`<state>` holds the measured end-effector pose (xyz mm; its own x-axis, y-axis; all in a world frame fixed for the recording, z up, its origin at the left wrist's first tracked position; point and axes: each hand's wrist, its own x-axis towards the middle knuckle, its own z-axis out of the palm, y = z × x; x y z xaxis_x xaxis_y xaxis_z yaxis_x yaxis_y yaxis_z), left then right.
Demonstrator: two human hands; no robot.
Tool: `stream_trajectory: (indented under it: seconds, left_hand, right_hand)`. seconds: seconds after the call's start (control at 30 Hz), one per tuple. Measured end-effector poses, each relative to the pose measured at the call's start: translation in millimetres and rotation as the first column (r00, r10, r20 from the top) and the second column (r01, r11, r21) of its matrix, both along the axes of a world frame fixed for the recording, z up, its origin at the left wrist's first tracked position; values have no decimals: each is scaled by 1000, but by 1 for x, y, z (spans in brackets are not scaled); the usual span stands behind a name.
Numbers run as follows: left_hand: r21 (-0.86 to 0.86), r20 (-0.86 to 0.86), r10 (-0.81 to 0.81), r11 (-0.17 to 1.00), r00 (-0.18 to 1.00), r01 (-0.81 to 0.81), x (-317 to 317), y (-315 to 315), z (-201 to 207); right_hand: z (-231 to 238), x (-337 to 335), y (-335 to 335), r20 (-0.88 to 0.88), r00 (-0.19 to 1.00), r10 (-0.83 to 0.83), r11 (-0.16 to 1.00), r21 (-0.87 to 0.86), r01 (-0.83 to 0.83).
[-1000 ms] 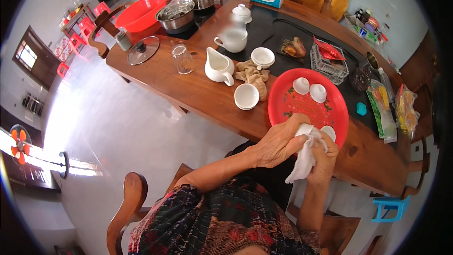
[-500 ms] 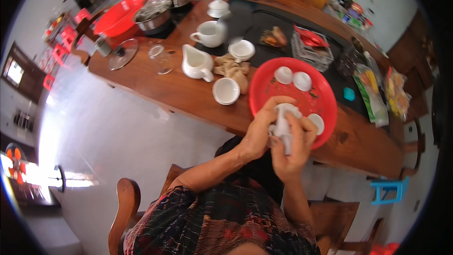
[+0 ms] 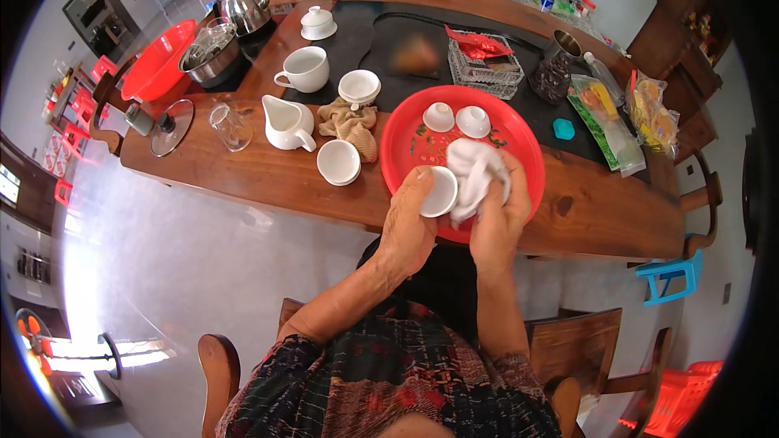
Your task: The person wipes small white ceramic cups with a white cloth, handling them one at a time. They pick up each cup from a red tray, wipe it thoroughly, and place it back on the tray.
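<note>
My left hand [image 3: 407, 223] grips a small white teacup [image 3: 439, 192] by its rim, the round opening turned up toward me. Bunched in my right hand [image 3: 501, 215] is a white cloth [image 3: 475, 176], just beside the cup. Both hands are over the near part of a red round tray [image 3: 395, 164] with a floral print. Two more white teacups, a left one [image 3: 439, 117] and a right one [image 3: 473, 122], sit upside down toward the tray's far side. My right hand and the cloth hide part of the tray.
Left of the tray are a tan cloth [image 3: 361, 131], stacked white bowls [image 3: 338, 162], a white pitcher [image 3: 287, 123], a white cup [image 3: 306, 70] and a drinking glass [image 3: 230, 127]. Farther off stand a kettle [image 3: 243, 8] and red basin [image 3: 161, 61]. Right lie a clear basket [image 3: 485, 69] and food bags [image 3: 606, 118].
The cup and cloth, pressed together between my hands before, are now apart, with the cup in the left hand and the cloth in the right. The whole view has shifted.
</note>
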<state>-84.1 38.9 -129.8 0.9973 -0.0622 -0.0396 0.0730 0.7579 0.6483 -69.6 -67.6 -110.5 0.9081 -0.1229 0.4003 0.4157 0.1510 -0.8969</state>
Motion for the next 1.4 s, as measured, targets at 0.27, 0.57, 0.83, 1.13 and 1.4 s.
stream_trajectory:
  seconds: [0.27, 0.57, 0.83, 1.13, 1.4]
  left_hand:
    - [-634, 305, -367, 610, 879, 475, 18, 5, -35]
    - [-60, -92, 15, 998, 996, -21, -5, -19, 11]
    - [-54, 110, 83, 996, 990, -77, 3, -1, 17]
    - [462, 411, 144, 818, 900, -341, -8, -9, 18]
    - [724, 352, -136, 667, 926, -177, -3, 4, -15]
  right_hand:
    - [-18, -28, 25, 646, 760, 71, 772, -518, 368]
    - [3, -3, 9, 71, 988, -140, 966, -210, 152]
    - [-15, -33, 20, 562, 820, -111, 838, -391, 381]
    - [1, -13, 8, 580, 799, -160, 877, -287, 385]
    - [12, 1, 8, 524, 840, -141, 923, -237, 303]
